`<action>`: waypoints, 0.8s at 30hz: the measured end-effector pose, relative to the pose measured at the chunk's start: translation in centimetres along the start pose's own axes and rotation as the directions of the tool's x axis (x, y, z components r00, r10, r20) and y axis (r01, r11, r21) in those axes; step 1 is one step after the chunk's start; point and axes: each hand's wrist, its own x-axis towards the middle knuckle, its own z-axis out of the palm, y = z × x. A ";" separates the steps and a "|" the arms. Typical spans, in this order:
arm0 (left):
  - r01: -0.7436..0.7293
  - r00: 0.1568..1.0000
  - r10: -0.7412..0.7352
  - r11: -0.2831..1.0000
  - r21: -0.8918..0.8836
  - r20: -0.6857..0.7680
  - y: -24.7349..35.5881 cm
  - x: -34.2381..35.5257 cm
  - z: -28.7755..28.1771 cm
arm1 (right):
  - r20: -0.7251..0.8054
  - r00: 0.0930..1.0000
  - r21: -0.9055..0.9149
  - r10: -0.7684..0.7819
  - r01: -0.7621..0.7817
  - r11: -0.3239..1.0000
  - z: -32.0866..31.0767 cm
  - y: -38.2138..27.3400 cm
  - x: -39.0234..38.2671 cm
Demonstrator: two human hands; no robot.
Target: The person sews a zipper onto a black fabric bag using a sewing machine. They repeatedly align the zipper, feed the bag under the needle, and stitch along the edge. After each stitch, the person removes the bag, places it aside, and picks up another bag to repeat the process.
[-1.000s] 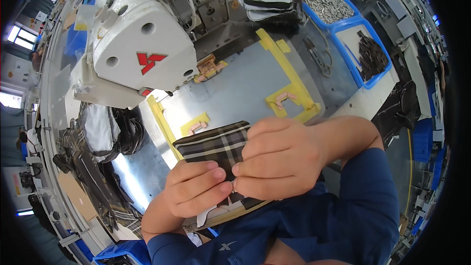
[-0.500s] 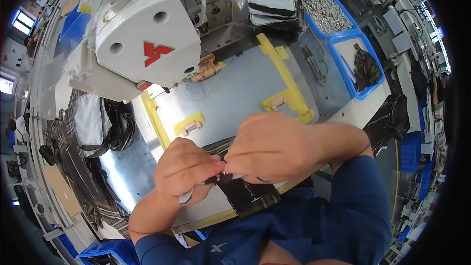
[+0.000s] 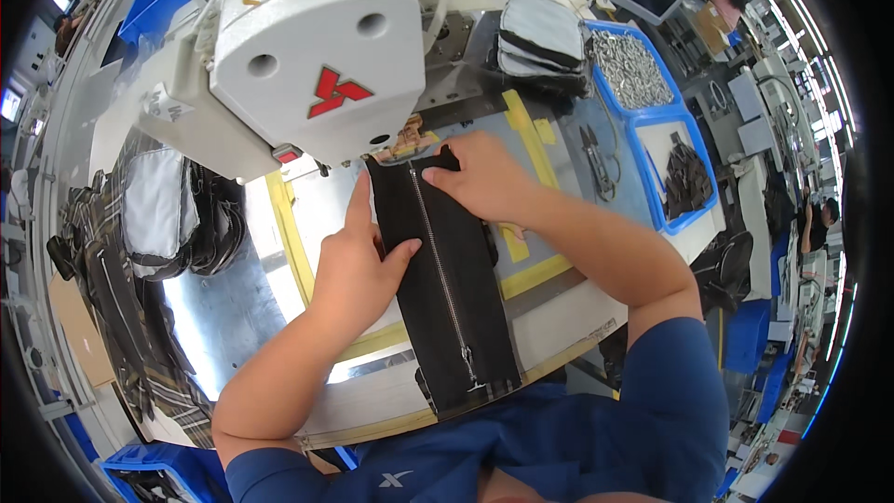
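1. Presently, we note the black zipped panel (image 3: 466, 279) lying on the desk (image 3: 577, 331) between the two hands, its long axis running from the sewing machine toward the wearer, with the near end slanting a little right.
2. Its zip (image 3: 441, 272) follows that same axis; the zip pull (image 3: 467, 354) sits at the near end, by the desk's edge.
3. Right hand (image 3: 489, 177): closed on the far right corner, thumb on top; we judge it the nearer of the two to the far end.
4. Left hand (image 3: 358, 265): along the left edge, thumb over the cloth, forefinger reaching toward the far left corner. We cannot tell whether it grips. The hands are apart.
5. Just beyond the far end we see a copper-coloured block (image 3: 410, 137), beside the white machine head (image 3: 326, 65).
6. Farther out: yellow tape (image 3: 535, 279) right of the panel, pale-topped cloth pieces (image 3: 158, 205) well left, loose metal parts (image 3: 633, 70) far right.
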 end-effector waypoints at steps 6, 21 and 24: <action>-0.530 0.750 0.660 0.640 0.557 -0.046 -1.3 0.8 0.5 | -0.094 0.984 -0.095 -0.150 0.141 0.986 0.6 3.0 2.7; -0.651 0.732 0.663 0.609 0.453 0.160 -0.6 4.6 -0.7 | -0.002 0.736 -0.419 -0.677 0.614 0.669 -0.4 0.4 -3.1; -0.647 0.733 0.664 0.611 0.456 0.148 -0.5 4.5 -0.5 | 0.048 0.768 -0.434 -0.639 0.592 0.679 0.6 0.8 -2.5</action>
